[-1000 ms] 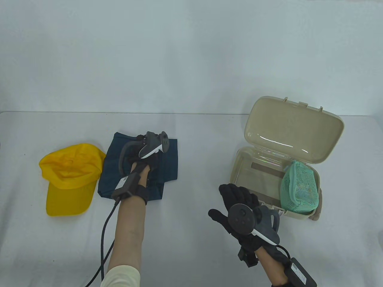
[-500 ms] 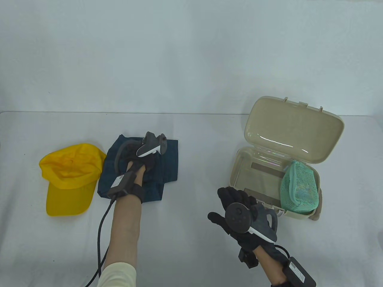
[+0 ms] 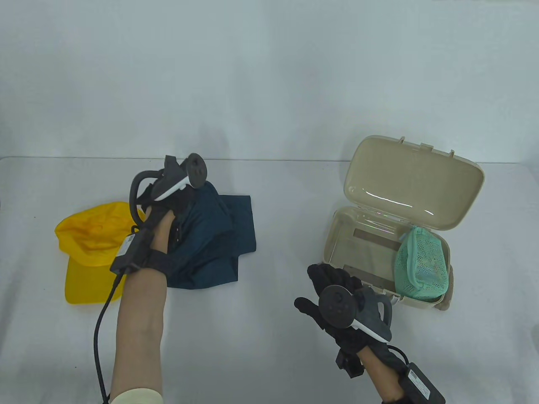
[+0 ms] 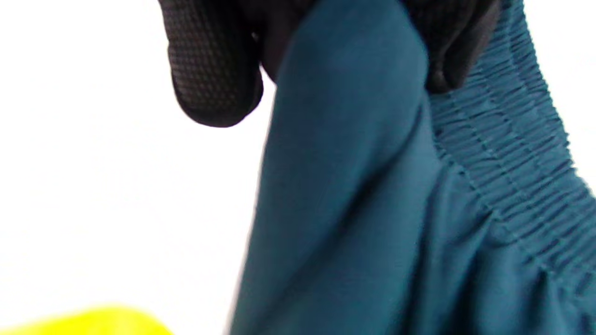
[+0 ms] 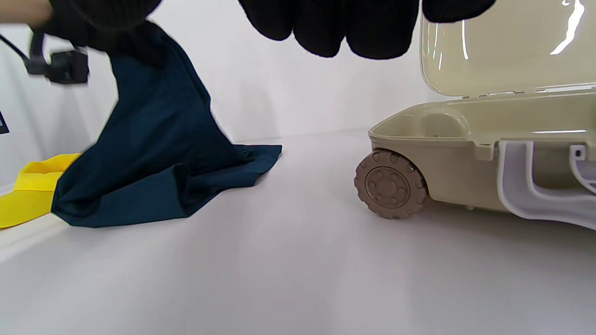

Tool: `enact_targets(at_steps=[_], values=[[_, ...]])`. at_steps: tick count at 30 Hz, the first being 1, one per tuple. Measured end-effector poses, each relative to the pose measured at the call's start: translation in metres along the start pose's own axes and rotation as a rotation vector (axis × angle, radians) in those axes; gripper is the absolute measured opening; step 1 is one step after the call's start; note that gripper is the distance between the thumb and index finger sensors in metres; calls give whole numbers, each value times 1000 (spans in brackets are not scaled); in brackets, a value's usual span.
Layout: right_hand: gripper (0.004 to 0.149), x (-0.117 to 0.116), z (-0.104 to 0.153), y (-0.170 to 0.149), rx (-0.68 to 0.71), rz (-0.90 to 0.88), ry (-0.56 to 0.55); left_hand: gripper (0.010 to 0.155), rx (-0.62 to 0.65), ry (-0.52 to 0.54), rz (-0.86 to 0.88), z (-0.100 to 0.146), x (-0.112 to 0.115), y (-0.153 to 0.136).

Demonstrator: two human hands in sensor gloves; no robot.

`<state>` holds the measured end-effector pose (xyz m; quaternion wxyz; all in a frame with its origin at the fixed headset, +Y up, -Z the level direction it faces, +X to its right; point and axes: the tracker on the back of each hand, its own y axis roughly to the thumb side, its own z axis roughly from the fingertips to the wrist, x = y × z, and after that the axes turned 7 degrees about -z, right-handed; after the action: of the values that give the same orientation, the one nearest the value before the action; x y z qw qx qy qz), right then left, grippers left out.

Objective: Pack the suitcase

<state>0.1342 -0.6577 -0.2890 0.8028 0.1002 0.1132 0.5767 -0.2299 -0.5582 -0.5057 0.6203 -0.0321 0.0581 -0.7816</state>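
In the table view, the dark blue garment (image 3: pixel 214 235) is pinched at one upper part by the left hand (image 3: pixel 168 206) and is partly raised; its lower folds are seen on the surface (image 3: pixel 269 357), beside the yellow cap (image 3: pixel 90 248). The open suitcase (image 3: pixel 362 248) stands well to the right, with a green mesh pouch (image 3: pixel 421 265) already in its right end. The free room is judged to be in its left half. The right hand (image 3: pixel 337 294) is held near the suitcase's near-left corner, fingers straight and spread, holding nothing; it is the nearer hand to the suitcase.

In the left wrist view, the fingers (image 4: pixel 214 70) are seen clamped on the cloth close to its gathered elastic band (image 4: pixel 507 153).

In the right wrist view, the garment hangs in a cone from the grip at the left, and the suitcase rim is low at the right. The carry is therefore judged to go rightward, over that rim, with the trailing cloth lifted free.
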Motion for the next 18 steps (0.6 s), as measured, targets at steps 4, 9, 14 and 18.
enact_targets(at_steps=[4,9,14,18], values=[[82,1,1,0,-1,-4,1,47,-236,274,23,17,-98,-58],[82,2,2,1,9,-10,-7,48,-397,537,231,77,-205,-101],[82,3,2,0,-4,-14,-7,49,-128,630,65,124,-206,-22],[82,7,2,-7,-34,-38,-27,52,124,464,-10,147,-97,85]])
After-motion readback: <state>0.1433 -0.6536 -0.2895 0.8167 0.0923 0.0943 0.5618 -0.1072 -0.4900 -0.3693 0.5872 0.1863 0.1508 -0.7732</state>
